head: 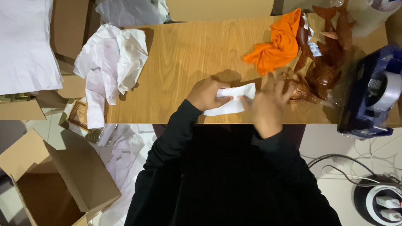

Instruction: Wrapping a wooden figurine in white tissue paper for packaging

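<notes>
Head view, looking down on a wooden tabletop point(185, 64). Both hands work at its near edge, about midway along.

Left hand point(206, 94): curled, fingers closed on the left end of a white paper point(233, 101), thumb on top. Right hand point(269, 104): blurred; fingers spread and laid over the paper's right end. Whether it grips or only presses cannot be told. The paper is a small strip, lying flat between the two hands, just inside the near edge.

Just beside the right hand, towards the right end of the tabletop, lie brown wooden carvings point(327, 51), a cluster of fish-like shapes, with one rounded piece almost touching the fingertips. An orange cloth point(275, 45) is bunched against the carvings, nearer the far edge. A blue tape dispenser point(375, 91) with a roll of clear tape sits at the right end, overhanging the near right corner.

Crumpled white paper point(111, 63) hangs over the left end. On the floor: an open cardboard box point(62, 178) at left, a round socket reel point(380, 201) with cables at right.
</notes>
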